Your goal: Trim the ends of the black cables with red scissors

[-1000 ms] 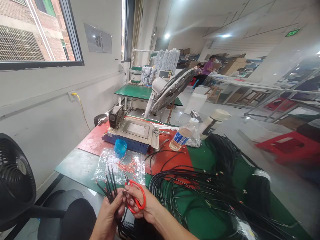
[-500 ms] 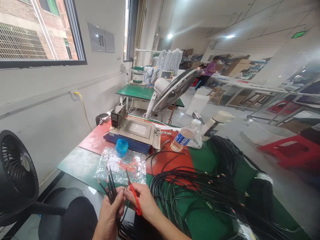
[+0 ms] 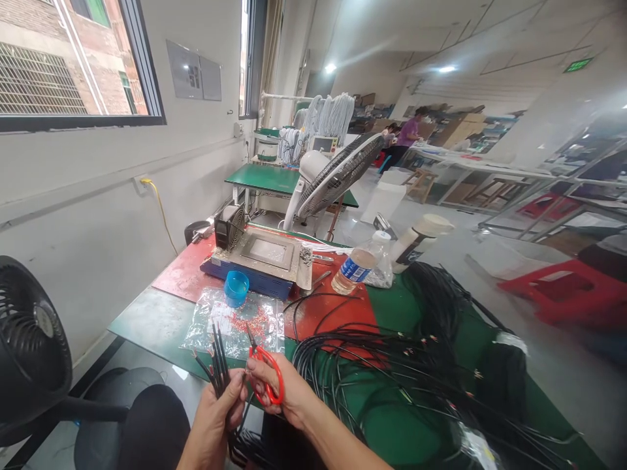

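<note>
My left hand (image 3: 221,403) is closed around a bunch of black cables (image 3: 219,356), whose stripped ends point up with thin coloured wires showing. Close against it, my right hand (image 3: 277,385) grips red-handled scissors (image 3: 272,365), blades pointing up and away. The fingertips of both hands nearly meet, and a short cable end seems to be between them, too small to make out. Just beyond the hands lies a clear plastic bag (image 3: 200,329) strewn with small red clippings (image 3: 252,320). On its far edge stands a blue round container (image 3: 236,287).
A blue-based heating plate (image 3: 247,277) with a small fan (image 3: 230,226) sits behind the bag. A plastic bottle (image 3: 353,269) stands right of it. Piles of black cable (image 3: 343,346) cover the table's right side. A black fan (image 3: 32,329) stands at left. Someone in purple (image 3: 407,134) works far back.
The scissors have turned in my right hand, so both red handle loops now show. My left hand keeps its hold on the cables. The whole view has shifted slightly.
</note>
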### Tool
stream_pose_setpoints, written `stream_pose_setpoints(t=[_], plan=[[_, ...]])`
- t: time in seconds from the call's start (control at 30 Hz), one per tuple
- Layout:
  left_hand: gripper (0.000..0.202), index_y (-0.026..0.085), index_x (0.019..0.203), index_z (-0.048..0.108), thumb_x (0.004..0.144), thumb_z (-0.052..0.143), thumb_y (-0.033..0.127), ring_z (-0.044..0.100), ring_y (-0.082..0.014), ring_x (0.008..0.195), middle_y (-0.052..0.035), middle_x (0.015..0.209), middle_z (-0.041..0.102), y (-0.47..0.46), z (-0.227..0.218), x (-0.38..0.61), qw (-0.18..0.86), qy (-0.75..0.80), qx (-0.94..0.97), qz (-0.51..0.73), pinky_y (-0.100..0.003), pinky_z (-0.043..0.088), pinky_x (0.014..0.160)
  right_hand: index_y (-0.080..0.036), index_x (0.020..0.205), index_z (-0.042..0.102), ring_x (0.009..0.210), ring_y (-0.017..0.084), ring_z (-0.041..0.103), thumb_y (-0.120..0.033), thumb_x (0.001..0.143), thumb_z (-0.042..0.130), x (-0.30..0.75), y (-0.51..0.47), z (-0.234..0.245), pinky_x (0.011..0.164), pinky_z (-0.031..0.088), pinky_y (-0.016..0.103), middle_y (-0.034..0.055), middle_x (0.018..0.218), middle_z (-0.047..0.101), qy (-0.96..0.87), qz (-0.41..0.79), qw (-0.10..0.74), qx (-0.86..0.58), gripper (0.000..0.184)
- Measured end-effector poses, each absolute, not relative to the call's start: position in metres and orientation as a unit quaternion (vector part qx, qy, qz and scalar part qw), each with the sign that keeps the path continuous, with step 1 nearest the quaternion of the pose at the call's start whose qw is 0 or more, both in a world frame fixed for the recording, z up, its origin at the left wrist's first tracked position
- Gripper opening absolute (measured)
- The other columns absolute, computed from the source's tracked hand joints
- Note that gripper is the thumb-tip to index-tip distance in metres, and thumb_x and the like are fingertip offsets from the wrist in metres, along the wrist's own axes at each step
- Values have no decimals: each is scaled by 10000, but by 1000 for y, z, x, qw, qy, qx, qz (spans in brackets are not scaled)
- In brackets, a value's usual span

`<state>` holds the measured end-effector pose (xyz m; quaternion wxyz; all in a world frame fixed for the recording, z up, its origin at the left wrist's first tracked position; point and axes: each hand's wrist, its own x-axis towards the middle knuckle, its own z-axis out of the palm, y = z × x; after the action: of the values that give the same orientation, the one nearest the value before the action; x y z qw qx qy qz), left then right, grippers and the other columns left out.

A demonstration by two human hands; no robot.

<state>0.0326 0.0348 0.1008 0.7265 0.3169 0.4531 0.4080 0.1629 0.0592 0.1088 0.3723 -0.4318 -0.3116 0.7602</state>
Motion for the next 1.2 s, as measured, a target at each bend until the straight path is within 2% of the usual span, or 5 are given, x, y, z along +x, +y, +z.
stream_pose_setpoints(t=[0.17, 0.43, 0.63, 0.87, 1.2], plan=[[335, 163, 603, 510, 800, 499, 434, 123, -50, 423, 90, 431, 255, 37, 99, 32, 741, 439, 300, 410, -238, 89, 441, -149, 627, 486, 304, 18, 342, -545, 642, 703, 165, 57, 106, 269, 169, 124, -78, 450, 449, -288, 778, 363, -424, 452], [361, 165, 553, 488, 787, 516, 438, 123, -39, 390, 102, 380, 239, 35, 94, 35, 741, 443, 307, 400, -226, 82, 421, -151, 671, 489, 297, 21, 333, -502, 595, 762, 163, 57, 103, 266, 176, 134, -84, 426, 446, -310, 759, 412, -396, 451], [371, 166, 564, 507, 748, 553, 484, 119, -33, 372, 112, 369, 224, 36, 96, 32, 720, 474, 318, 395, -231, 71, 412, -137, 639, 517, 283, 23, 348, -589, 614, 699, 166, 66, 114, 232, 169, 131, -73, 439, 450, -323, 764, 356, -430, 488], [392, 174, 534, 481, 713, 586, 507, 119, -34, 376, 116, 380, 196, 36, 98, 29, 722, 468, 349, 372, -238, 49, 415, -143, 610, 542, 290, 38, 348, -454, 575, 756, 177, 70, 115, 227, 178, 127, -67, 401, 449, -331, 788, 278, -439, 380], [350, 162, 574, 502, 748, 573, 456, 131, -31, 405, 92, 461, 258, 35, 87, 25, 728, 447, 364, 371, -237, 66, 414, -150, 610, 542, 299, 38, 330, -444, 616, 737, 179, 65, 112, 263, 162, 139, -64, 400, 449, -321, 798, 284, -424, 353]])
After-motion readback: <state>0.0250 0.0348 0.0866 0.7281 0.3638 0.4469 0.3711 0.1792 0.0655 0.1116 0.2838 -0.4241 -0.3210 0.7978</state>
